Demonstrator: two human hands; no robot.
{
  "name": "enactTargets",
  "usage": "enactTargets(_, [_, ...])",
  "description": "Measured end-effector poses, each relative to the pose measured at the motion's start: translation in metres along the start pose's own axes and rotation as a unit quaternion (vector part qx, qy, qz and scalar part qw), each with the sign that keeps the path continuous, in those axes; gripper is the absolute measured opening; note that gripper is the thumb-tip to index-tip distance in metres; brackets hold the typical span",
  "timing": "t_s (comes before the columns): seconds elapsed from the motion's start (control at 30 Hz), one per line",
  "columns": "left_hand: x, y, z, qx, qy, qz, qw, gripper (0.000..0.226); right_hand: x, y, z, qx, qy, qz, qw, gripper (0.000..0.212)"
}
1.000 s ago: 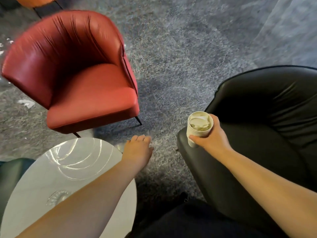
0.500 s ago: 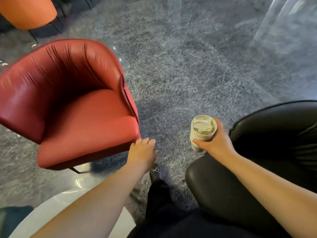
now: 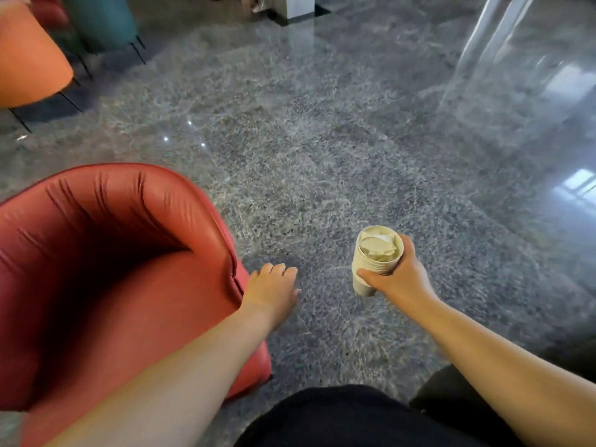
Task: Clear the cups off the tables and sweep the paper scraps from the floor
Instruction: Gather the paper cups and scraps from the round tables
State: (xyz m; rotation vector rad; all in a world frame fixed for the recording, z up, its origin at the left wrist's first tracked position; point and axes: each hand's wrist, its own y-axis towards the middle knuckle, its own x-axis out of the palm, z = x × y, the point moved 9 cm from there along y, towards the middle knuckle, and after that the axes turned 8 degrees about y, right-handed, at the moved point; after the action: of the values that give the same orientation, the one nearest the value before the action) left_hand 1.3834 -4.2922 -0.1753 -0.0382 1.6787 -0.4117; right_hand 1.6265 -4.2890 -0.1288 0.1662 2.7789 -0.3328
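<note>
My right hand (image 3: 395, 277) grips a stack of pale paper cups (image 3: 375, 258) around the side, upright, with crumpled paper stuffed into the top cup. The stack hangs over the grey speckled floor at centre right. My left hand (image 3: 272, 290) is empty, palm down with relaxed fingers, right beside the front corner of the red armchair. One small white paper scrap (image 3: 22, 137) lies on the floor at the far left. No table is in view.
A red leather armchair (image 3: 106, 269) fills the lower left. An orange chair (image 3: 30, 59) and a teal chair (image 3: 100, 21) stand at the upper left on thin dark legs. A black seat edge (image 3: 451, 391) shows at the bottom right. Glossy grey floor (image 3: 322, 140) stretches ahead.
The view has swung up and forward: the white round table and most of the black armchair have dropped out of sight. Both hands keep their pose, the right still holding the cups.
</note>
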Motion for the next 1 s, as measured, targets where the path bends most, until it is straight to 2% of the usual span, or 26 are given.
enactTargets(0.3, [-0.016,0.132,-0.07,-0.046,-0.022,-0.041,0.998,0.05,0.04,0.156,-0.037,-0.004,-0.004,-0.036,0.999,0.073])
enactTargets(0.67, [-0.107,0.312,-0.154,-0.138,-0.058,-0.03,0.988,0.043,0.08,0.382,-0.142,-0.055,-0.035,-0.129,0.99,0.069])
enactTargets(1.0, [-0.143,0.432,-0.304,-0.212,-0.047,-0.046,0.975,0.049,0.187,0.543,-0.236,-0.094,-0.033,-0.154,0.983,0.073])
